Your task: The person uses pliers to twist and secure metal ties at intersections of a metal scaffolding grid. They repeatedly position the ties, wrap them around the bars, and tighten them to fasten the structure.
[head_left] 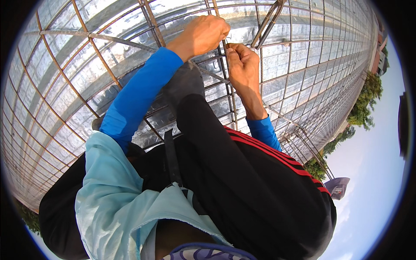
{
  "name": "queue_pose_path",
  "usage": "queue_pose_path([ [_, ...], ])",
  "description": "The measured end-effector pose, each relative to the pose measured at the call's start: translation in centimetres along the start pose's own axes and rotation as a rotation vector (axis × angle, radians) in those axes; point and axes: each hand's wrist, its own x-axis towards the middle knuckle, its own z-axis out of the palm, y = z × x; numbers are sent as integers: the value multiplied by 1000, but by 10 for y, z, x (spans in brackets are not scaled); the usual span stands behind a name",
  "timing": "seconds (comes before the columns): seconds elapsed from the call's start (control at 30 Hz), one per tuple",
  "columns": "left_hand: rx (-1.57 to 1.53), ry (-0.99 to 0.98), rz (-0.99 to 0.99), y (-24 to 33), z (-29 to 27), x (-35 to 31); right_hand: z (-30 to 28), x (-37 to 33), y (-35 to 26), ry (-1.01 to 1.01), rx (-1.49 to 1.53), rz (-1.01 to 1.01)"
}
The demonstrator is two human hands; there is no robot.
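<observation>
A short piece of thin tie wire [228,39] shows between my two hands, next to a crossing of rusty reinforcing bars [221,60]. My left hand [203,35] is closed with its fingertips at the upper end of the wire. Just below and to the right, my right hand [245,67] pinches the wire's lower side between thumb and curled fingers. The wire's ends are hidden by the fingers. Both hands are right above the bar grid. A dark shoe [184,84] rests on the mesh below my left wrist.
Rebar mesh [303,65] spreads all around over shiny corrugated metal decking [117,69]. A pair of bent bars [267,24] sticks up right of my hands. My knees in black trousers [260,182] are close below. Trees [366,102] and sky lie beyond the right edge.
</observation>
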Motion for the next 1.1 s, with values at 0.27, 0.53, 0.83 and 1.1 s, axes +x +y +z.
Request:
queue_pose_path([
  [0.27,32,91,-97,12,9,0,1,-9,-2,16,114,107],
  [0.53,70,164,-15,18,17,-17,-6,-3,-6,-47,337,233],
  [0.83,89,160,-21,27,19,-17,-23,9,-24,-210,756,461],
  [1.1,84,185,-34,27,19,-11,-85,65,-11,-486,145,243],
])
